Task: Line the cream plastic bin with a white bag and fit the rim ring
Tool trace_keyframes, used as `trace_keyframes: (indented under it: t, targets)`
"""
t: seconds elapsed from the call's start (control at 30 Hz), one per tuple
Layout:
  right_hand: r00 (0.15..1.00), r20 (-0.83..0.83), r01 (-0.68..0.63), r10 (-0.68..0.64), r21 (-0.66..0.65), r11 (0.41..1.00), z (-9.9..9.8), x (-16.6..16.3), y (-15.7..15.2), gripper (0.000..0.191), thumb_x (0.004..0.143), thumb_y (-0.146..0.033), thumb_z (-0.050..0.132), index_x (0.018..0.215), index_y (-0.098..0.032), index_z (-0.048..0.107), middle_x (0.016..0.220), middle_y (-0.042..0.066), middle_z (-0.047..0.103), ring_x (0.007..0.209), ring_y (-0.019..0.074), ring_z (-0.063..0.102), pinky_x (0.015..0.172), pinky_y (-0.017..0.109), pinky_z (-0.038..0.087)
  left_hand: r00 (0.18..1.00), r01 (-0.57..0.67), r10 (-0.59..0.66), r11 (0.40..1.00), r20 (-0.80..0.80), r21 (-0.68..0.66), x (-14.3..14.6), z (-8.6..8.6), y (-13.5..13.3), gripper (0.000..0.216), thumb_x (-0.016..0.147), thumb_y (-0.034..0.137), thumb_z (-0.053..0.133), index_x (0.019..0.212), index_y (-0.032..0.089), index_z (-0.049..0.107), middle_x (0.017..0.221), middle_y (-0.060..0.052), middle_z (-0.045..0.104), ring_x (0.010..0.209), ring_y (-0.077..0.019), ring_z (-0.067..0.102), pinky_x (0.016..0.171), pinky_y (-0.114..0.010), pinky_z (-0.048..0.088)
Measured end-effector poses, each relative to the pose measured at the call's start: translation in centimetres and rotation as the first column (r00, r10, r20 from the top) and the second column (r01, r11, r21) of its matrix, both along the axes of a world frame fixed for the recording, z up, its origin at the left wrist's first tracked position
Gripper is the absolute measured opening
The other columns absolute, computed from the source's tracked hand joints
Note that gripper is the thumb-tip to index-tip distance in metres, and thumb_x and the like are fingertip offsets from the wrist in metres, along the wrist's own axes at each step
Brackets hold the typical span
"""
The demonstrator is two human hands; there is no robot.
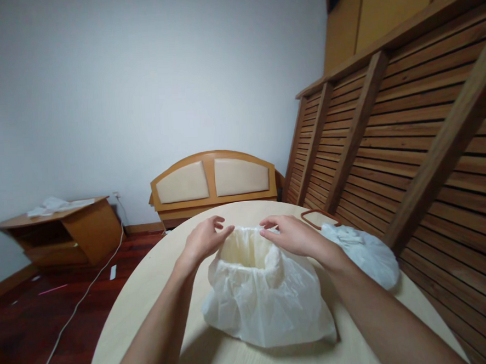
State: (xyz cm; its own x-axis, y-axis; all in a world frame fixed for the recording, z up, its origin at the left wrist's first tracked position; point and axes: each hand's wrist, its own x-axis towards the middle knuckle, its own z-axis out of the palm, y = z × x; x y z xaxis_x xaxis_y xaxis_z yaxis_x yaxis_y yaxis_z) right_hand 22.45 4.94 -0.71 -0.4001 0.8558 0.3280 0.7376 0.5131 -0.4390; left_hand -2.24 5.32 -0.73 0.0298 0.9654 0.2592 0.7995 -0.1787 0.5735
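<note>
1. We note left hand (pixel 205 242) and right hand (pixel 292 236) slightly apart, each pinching far rim of white bag (pixel 266 298); bag mouth gapes btwn them.
2. Bag sits on round table (pixel 143 298), just below both hands, btwn the forearms. Seems to line sth; we can't tell what.
3. Just right of right hand: second bag (pixel 368 251), crumpled, w/ brown ring (pixel 310 212) at its far side.
4. Well beyond hands: headboard (pixel 214 179) at wall; far left of left hand, cabinet (pixel 65 231).

Tabletop (pixel 151 289) left of bag-lined bin (pixel 266 298) open; right side blocked by crumpled plastic bag (pixel 368 251) and brown ring (pixel 311 215), slatted bed base (pixel 410 155) close behind
</note>
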Motion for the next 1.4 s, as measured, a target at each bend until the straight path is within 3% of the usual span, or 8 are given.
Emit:
trace_keyframes:
  t: [0.1, 0.23, 0.47, 0.67, 0.8, 1.03, 1.17, 1.4]
  targets:
    - [1.000, -0.012, -0.017, 0.017, -0.007, 1.000, -0.2, -0.7, 0.1, 0.035, 0.095, -0.040, 0.056, 0.113, -0.018, 0.076, 0.116, 0.011, 0.076, 0.109, 0.0254, 0.070, 0.097, 0.034, 0.049, 0.971, 0.133, -0.130, 0.991, 0.198, 0.001, 0.8, -0.7, 0.7, 0.052, 0.082, 0.041, 0.067, 0.124, 0.012, 0.067, 0.121, -0.017, 0.073, 0.095, -0.0248, 0.073, 0.079, -0.031, 0.054]
    - [1.000, 0.019, 0.003, -0.003, -0.033, 0.999, -0.2, -0.8, 0.2, 0.030, 0.093, -0.039, 0.059, 0.104, -0.020, 0.080, 0.107, 0.009, 0.079, 0.101, 0.0252, 0.072, 0.090, 0.031, 0.050, 0.952, 0.249, -0.232, 0.966, 0.202, -0.065, 1.3, -1.0, 0.8, 0.040, 0.077, 0.041, 0.068, 0.104, 0.013, 0.075, 0.103, -0.012, 0.078, 0.089, -0.0249, 0.072, 0.074, -0.030, 0.053]
    - [0.998, 0.069, 0.007, -0.004, -0.044, 0.999, 0.1, -0.4, 0.0, 0.029, 0.091, -0.039, 0.059, 0.094, -0.021, 0.082, 0.096, 0.008, 0.081, 0.089, 0.0239, 0.073, 0.073, 0.028, 0.049, 0.968, 0.247, -0.243, 0.965, 0.057, -0.092, 0.2, -0.9, 0.5, 0.035, 0.073, 0.046, 0.064, 0.080, 0.013, 0.075, 0.071, -0.004, 0.071, 0.064, -0.0172, 0.061, 0.057, -0.025, 0.040]
    - [0.984, 0.169, 0.060, -0.050, -0.056, 0.997, 0.9, -0.1, -1.1, 0.030, 0.090, -0.038, 0.056, 0.086, -0.022, 0.082, 0.089, 0.008, 0.080, 0.081, 0.0232, 0.073, 0.064, 0.028, 0.046, 0.969, 0.246, -0.246, 0.965, 0.008, -0.088, 0.1, -1.1, 0.6, 0.034, 0.074, 0.045, 0.063, 0.079, 0.013, 0.074, 0.072, -0.004, 0.069, 0.063, -0.0161, 0.059, 0.056, -0.025, 0.037]
    - [0.983, 0.154, 0.103, -0.101, -0.008, 0.995, 0.9, -0.3, -1.4, 0.030, 0.090, -0.039, 0.057, 0.096, -0.022, 0.081, 0.097, 0.009, 0.080, 0.088, 0.0253, 0.073, 0.073, 0.031, 0.049, 0.970, 0.238, -0.241, 0.967, -0.019, -0.089, 0.3, -0.7, 0.1, 0.033, 0.075, 0.043, 0.063, 0.081, 0.013, 0.075, 0.073, -0.005, 0.071, 0.065, -0.0178, 0.061, 0.056, -0.026, 0.039]
    - [0.999, 0.044, -0.002, 0.002, -0.007, 1.000, 0.2, -1.3, -0.6, 0.025, 0.089, -0.037, 0.063, 0.096, -0.021, 0.081, 0.097, 0.008, 0.080, 0.090, 0.0235, 0.073, 0.076, 0.029, 0.049, 0.936, 0.320, -0.312, 0.947, 0.162, -0.029, 1.3, -0.7, -0.1, 0.045, 0.072, 0.044, 0.073, 0.105, 0.013, 0.075, 0.108, -0.013, 0.076, 0.091, -0.0248, 0.068, 0.077, -0.031, 0.050]
    - [0.997, 0.019, -0.074, 0.074, 0.000, 0.997, 0.3, -1.5, -0.7, 0.023, 0.090, -0.035, 0.063, 0.095, -0.022, 0.082, 0.095, 0.007, 0.080, 0.088, 0.0220, 0.072, 0.072, 0.027, 0.048, 0.895, 0.423, -0.407, 0.905, 0.181, -0.054, 2.0, -1.0, -0.2, 0.037, 0.077, 0.045, 0.068, 0.093, 0.013, 0.077, 0.083, -0.008, 0.075, 0.074, -0.0194, 0.065, 0.065, -0.026, 0.046]
    - [0.997, 0.075, -0.028, 0.028, -0.010, 1.000, 1.0, -1.1, -1.6, 0.022, 0.088, -0.030, 0.062, 0.090, -0.022, 0.082, 0.091, 0.007, 0.081, 0.083, 0.0217, 0.072, 0.068, 0.026, 0.046, 0.934, 0.350, -0.347, 0.936, 0.077, -0.027, 2.0, -1.0, -0.4, 0.030, 0.079, 0.043, 0.066, 0.082, 0.015, 0.078, 0.072, -0.005, 0.071, 0.066, -0.0161, 0.059, 0.056, -0.023, 0.036]
